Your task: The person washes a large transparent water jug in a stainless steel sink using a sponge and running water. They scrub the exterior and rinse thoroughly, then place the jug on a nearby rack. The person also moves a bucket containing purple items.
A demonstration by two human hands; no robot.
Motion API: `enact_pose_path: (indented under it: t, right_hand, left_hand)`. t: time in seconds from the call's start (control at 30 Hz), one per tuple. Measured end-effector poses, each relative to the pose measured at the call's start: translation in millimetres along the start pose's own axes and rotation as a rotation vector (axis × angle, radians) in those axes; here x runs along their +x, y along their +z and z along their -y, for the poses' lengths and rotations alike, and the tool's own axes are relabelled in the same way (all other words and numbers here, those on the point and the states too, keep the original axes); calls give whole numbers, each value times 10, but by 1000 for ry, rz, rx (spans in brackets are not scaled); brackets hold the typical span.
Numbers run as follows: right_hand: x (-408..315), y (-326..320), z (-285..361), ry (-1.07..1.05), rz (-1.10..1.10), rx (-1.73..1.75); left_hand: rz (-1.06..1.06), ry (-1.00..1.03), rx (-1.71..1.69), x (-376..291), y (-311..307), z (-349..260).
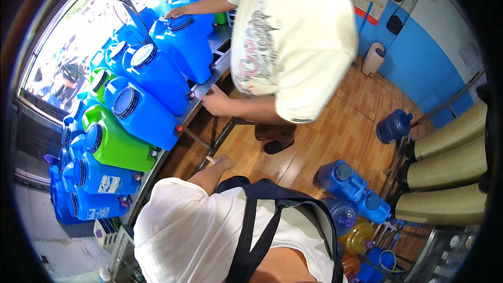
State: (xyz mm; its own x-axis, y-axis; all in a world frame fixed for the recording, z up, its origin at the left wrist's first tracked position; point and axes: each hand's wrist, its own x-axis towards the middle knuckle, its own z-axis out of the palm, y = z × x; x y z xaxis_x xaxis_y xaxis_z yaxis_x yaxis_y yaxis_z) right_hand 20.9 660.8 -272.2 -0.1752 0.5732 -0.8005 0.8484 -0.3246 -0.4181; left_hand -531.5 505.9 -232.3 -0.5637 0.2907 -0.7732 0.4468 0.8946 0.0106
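My left hand (222, 161) is held out low in front of me, thumb apart, with nothing seen in it, over the wood-look floor (251, 157). My right hand is out of view. To the left, blue plastic water containers (151, 120) with round screw caps and spigots stand on a metal counter (167, 147). A green container (123, 141) is nearest to my left hand among them. Across from me, a co-worker's hand (175, 12) touches the top of a blue container (188, 47); their other hand (216, 102) is near the counter's edge.
The co-worker (290, 47) stands close ahead beside the counter. At right are a blue round bottle (393, 126), tall tan tanks (448, 165), and blue containers (342, 179) beside clear and yellow bottles (358, 237). A whitish jug (372, 61) stands by the far wall.
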Motion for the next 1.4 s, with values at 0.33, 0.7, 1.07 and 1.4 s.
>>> enact_pose_path:
  t: [0.33,0.7,1.07,1.4]
  right_hand:
    - [985,-821,427,-22,218,-203]
    - [976,-1456,3510,-366,637,226]
    - [2930,-2050,3578,-75,123,199]
    - [4032,-3087,4125,9,103,88]
  left_hand:
    - [-88,-116,-16,-752,-438,-1106]
    - [246,-202,-59,-105,-431,-459]
    - [141,-157,-441,910,-956,-1380]
    - [116,-33,-624,1876,-1339,-2442]
